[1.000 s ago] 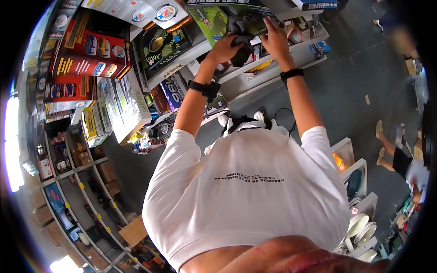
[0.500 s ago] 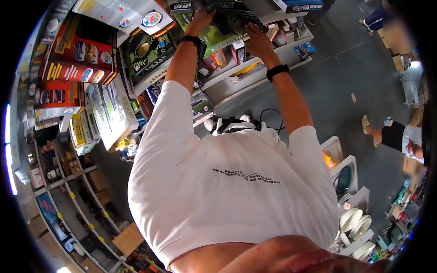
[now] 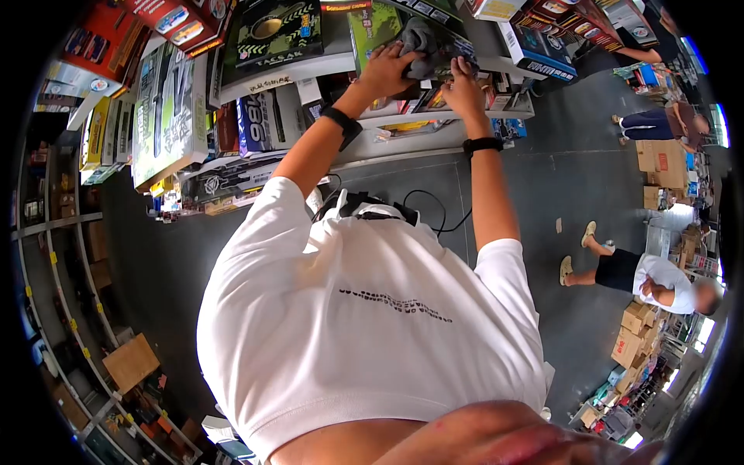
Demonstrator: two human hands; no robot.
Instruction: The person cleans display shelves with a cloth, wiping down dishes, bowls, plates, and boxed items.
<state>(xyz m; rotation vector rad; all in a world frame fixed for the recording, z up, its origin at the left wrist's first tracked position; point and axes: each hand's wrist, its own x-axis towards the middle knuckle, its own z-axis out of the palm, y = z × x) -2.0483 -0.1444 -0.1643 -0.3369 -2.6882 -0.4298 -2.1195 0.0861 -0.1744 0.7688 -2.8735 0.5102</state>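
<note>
My left hand point(image 3: 391, 71) is closed on a crumpled dark grey cloth point(image 3: 418, 48), its fingers bent against the near side of the cloth. Beneath and beside it lies a green and black printed box point(image 3: 372, 32) on the upper shelf, partly covered by hand and cloth. Close by on the right, my right hand point(image 3: 463, 91) reaches up to the shelf's front edge with fingers extended, beside the cloth. A black band circles each wrist.
Another dark box point(image 3: 271, 35) sits on the shelf point(image 3: 283, 74) at left. Boxed goods fill the lower tier. A blue-white box point(image 3: 539, 50) stands right. A black cable point(image 3: 434, 209) hangs near my waist. Two people, one in a white shirt point(image 3: 663, 283), are at right.
A grey cloth now shows at my left hand; earlier both hands lay on the green box. My hands have moved right and lower in the view, and the view has turned.
</note>
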